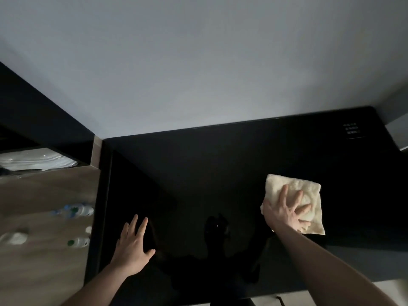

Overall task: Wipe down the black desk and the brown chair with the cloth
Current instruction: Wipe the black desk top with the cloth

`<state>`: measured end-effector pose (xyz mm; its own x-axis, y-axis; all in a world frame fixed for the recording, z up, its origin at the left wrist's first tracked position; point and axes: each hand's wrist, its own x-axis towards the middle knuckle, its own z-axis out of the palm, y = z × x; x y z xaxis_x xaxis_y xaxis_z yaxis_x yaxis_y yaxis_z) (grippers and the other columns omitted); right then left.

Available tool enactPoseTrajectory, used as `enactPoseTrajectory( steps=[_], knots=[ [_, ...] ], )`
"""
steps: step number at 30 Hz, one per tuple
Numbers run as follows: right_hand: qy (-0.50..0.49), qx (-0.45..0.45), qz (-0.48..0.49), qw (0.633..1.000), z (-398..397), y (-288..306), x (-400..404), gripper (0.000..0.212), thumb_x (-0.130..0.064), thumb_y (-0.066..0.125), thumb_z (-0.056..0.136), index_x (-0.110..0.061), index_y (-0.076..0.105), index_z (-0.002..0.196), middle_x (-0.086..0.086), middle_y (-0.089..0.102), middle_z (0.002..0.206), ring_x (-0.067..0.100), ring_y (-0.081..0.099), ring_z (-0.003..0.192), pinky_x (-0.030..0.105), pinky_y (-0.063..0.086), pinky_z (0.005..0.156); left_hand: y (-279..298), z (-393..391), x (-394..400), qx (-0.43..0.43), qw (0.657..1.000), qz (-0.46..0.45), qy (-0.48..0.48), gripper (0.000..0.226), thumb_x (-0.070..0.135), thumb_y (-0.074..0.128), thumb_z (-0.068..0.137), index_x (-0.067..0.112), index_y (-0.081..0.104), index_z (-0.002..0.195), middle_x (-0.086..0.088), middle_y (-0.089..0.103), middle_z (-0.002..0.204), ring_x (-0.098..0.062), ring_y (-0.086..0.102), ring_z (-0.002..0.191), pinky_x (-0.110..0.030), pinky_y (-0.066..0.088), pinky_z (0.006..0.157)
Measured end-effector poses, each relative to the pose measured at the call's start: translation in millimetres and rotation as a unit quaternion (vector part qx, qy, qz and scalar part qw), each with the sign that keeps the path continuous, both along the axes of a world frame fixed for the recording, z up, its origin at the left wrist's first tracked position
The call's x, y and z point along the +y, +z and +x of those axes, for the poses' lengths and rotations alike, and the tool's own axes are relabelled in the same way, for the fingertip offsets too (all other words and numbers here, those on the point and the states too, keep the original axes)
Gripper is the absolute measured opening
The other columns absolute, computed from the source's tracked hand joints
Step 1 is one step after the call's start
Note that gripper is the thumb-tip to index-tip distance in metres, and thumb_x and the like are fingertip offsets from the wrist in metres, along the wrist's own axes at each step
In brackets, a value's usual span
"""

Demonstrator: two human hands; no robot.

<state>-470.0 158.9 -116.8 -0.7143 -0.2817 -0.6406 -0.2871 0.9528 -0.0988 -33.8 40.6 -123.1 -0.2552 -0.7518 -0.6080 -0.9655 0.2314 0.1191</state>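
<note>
Right hand (287,214) presses flat, fingers spread, on the cream cloth (293,203) lying on the right part of the glossy black desk (198,173). Left hand (132,246) rests open-palmed on the desk's near-left area, holding nothing; plastic bottles (75,210) lie on the wooden surface (44,195) to the left

A glossy black rectangular table (198,173) fills the lower middle of the view, its far edge against a pale grey wall. On its right part lies a cream, roughly square terry cloth (309,191), flat on the top. The right hand (284,214) presses on that cloth with fingers spread. The left hand (132,246) rests flat on the table near its left edge, well apart from the cloth. Small white printed lettering (352,130) sits at the far right corner. The shiny top mirrors both arms faintly.
</note>
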Motion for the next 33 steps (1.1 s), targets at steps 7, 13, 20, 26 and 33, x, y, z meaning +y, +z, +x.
enactPoseTrajectory(
  steps=[7,13,20,26,33],
  knots=[
    [0.079,0.010,-0.020,0.997,149,-11,-43,0.087,-0.067,0.033,0.100,-0.046,-0.026,0.160,0.002,-0.039,0.167,0.050,-0.028,0.153,0.080,0.014,0.114,-2,68,-19,0.040,0.999,-0.006,-0.009,0.106,0.052,0.072,0.094,0.034,-0.001,0.169,0.001,-0.016,0.175,-0.030,-0.004,0.163,-0.050,0.020,0.130],
    [0.171,-0.005,-0.090,0.981,317,-14,-68,0.083,-0.060,0.032,0.102,-0.045,-0.027,0.159,0.000,-0.045,0.164,0.047,-0.038,0.150,0.081,-0.002,0.116,-1,140,-34,0.071,0.996,-0.002,-0.056,0.090,0.046,0.063,0.100,0.031,0.006,0.168,0.005,-0.014,0.175,-0.024,-0.008,0.163,-0.046,0.017,0.131],
    [0.285,-0.053,-0.085,0.953,461,2,-90,0.089,-0.047,0.039,0.098,-0.044,-0.025,0.159,0.001,-0.045,0.164,0.050,-0.041,0.147,0.080,-0.008,0.113,8,225,-43,0.073,0.997,-0.008,-0.004,0.079,0.011,0.058,0.090,0.022,0.030,0.163,-0.005,0.010,0.173,-0.030,0.008,0.161,-0.048,0.025,0.127],
    [0.338,-0.133,-0.157,0.918,489,13,-59,0.090,-0.043,0.052,0.095,-0.047,-0.005,0.164,-0.010,-0.024,0.173,0.033,-0.031,0.156,0.072,-0.002,0.123,11,238,-39,0.078,0.995,-0.068,0.001,0.085,0.006,0.063,0.082,0.018,0.034,0.161,-0.007,0.019,0.171,-0.029,0.014,0.159,-0.050,0.030,0.124],
    [0.182,-0.106,-0.257,0.943,415,31,23,0.077,-0.049,0.055,0.100,-0.044,0.015,0.166,-0.014,0.010,0.175,0.016,0.009,0.161,0.049,0.022,0.127,29,168,-16,0.135,0.979,-0.001,-0.154,0.086,0.037,0.064,0.097,0.037,0.015,0.167,0.004,0.004,0.175,-0.027,0.000,0.161,-0.049,0.026,0.128]
  ],
)
